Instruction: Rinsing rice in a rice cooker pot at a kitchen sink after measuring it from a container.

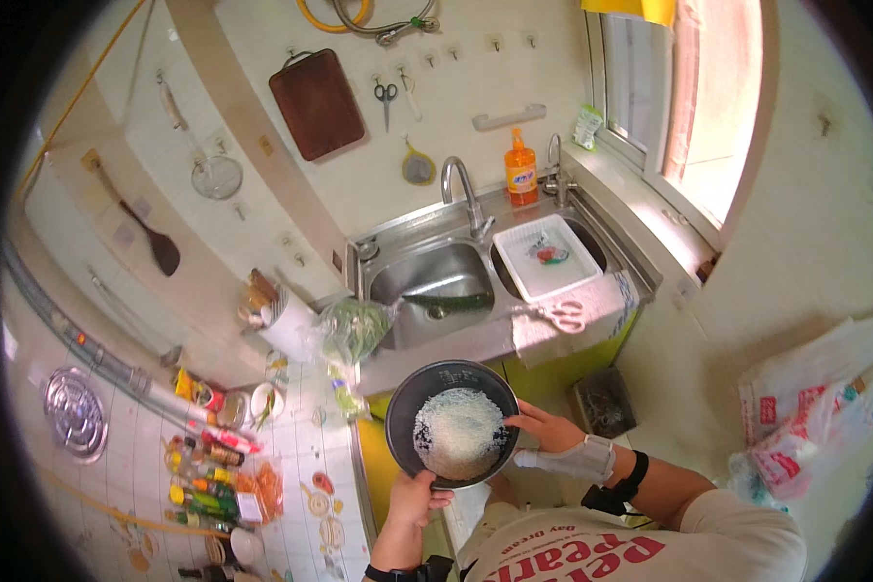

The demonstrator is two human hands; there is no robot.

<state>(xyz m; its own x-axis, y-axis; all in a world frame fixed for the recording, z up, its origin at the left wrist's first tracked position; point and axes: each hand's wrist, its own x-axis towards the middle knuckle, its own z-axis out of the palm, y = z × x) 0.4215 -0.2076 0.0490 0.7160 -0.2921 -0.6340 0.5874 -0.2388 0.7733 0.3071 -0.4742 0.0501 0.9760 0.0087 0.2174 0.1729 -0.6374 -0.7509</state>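
In front of my body I hold a dark rice cooker inner pot (400,407) with uncooked white rice (462,425) over its bottom. My left hand (411,500) grips the near rim, its thumb on top. On the right, my right hand (549,429) holds the rim with its fingers reaching just over the edge; a pale brace wraps that wrist. Just beyond the pot is a steel double sink (436,360). A long green cucumber (451,300) lies in its left basin. A bag of leafy greens (355,329) sits left of the sink.
A white basket (505,251) with a small package rests over the right basin, near the faucet (473,207). Pink-handled scissors (564,316) lie on a mat at the front edge. An orange soap bottle (521,174) stands behind. Several bottles (204,502) crowd the left counter.
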